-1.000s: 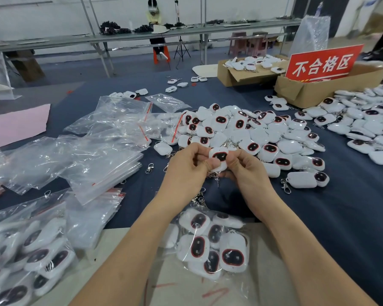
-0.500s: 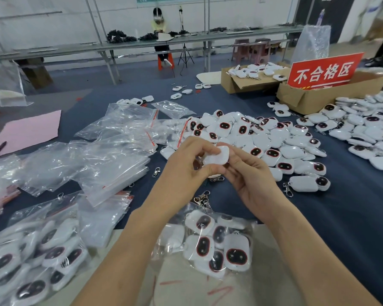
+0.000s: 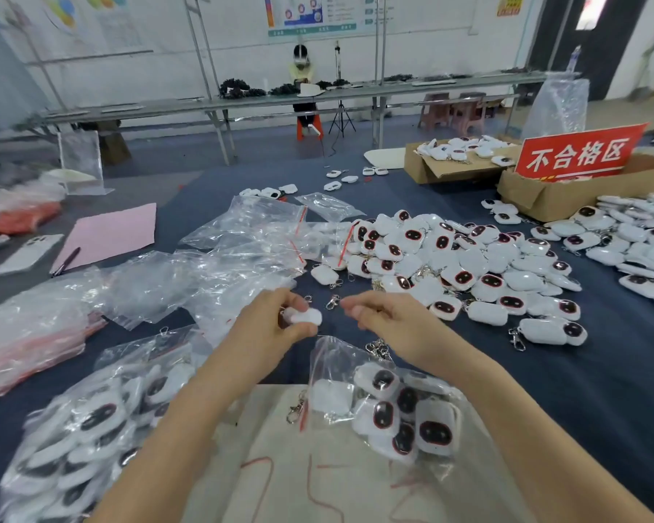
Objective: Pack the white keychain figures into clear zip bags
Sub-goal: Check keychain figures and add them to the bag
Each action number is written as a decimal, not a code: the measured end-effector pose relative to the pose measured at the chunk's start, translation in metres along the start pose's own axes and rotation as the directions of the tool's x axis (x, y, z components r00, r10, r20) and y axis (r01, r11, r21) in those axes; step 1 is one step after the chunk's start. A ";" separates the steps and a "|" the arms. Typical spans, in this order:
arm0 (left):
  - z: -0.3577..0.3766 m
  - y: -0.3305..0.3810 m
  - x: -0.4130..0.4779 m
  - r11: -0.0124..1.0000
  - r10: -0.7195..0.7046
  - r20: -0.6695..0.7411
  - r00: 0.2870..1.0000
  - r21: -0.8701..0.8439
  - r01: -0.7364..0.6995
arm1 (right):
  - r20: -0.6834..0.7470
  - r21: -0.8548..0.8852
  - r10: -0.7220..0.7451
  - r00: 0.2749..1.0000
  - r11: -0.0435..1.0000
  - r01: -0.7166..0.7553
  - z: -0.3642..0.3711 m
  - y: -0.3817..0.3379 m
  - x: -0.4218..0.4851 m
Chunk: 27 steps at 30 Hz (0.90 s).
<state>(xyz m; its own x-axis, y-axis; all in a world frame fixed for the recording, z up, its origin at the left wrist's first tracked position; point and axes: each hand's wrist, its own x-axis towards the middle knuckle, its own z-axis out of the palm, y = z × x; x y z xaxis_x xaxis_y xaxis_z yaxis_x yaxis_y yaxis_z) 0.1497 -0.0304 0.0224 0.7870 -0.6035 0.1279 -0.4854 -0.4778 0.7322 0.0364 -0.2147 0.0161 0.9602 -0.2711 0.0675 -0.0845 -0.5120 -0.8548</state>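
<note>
The left hand (image 3: 272,328) pinches a white keychain figure (image 3: 303,317) just beyond the part-filled zip bag (image 3: 327,358). The right hand (image 3: 378,318) curls its fingers; around what, I cannot tell. The figure looks light, hard and glossy, so grip its edges.

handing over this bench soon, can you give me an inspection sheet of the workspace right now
surface: dark blue cloth, pale board at near edge
job's things: heap of white keychain figures; part-filled zip bag below the hands; empty zip bags at left
clutter: pink paper, pen, cardboard boxes, red sign
hands: left hand grips one figure; right hand curled, hold unclear
cables: nothing seen on the bench
surroundings: seated person, tripod, far tables
</note>
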 end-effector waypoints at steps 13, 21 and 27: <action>-0.013 -0.024 -0.024 1.000 -0.012 0.268 0.963 -0.020 0.018 | 0.169 -0.099 0.094 0.981 0.992 -0.078 0.023 -0.005 0.011; -0.007 -0.007 -0.020 0.971 -0.019 0.423 0.906 -0.207 0.117 | 0.136 0.023 0.046 0.990 0.998 -0.050 0.020 -0.003 0.013; 0.000 0.007 -0.019 0.947 -0.079 0.450 0.890 -0.245 0.208 | 0.111 0.050 0.026 0.994 0.998 -0.032 0.015 -0.002 0.014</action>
<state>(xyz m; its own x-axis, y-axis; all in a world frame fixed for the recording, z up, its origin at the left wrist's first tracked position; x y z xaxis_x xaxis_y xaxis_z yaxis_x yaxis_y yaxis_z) 0.1318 -0.0224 0.0250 0.5673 -0.7861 -0.2453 -0.2026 -0.4219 0.8837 0.0542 -0.2052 0.0113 0.9812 -0.1926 -0.0121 -0.1016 -0.4621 -0.8810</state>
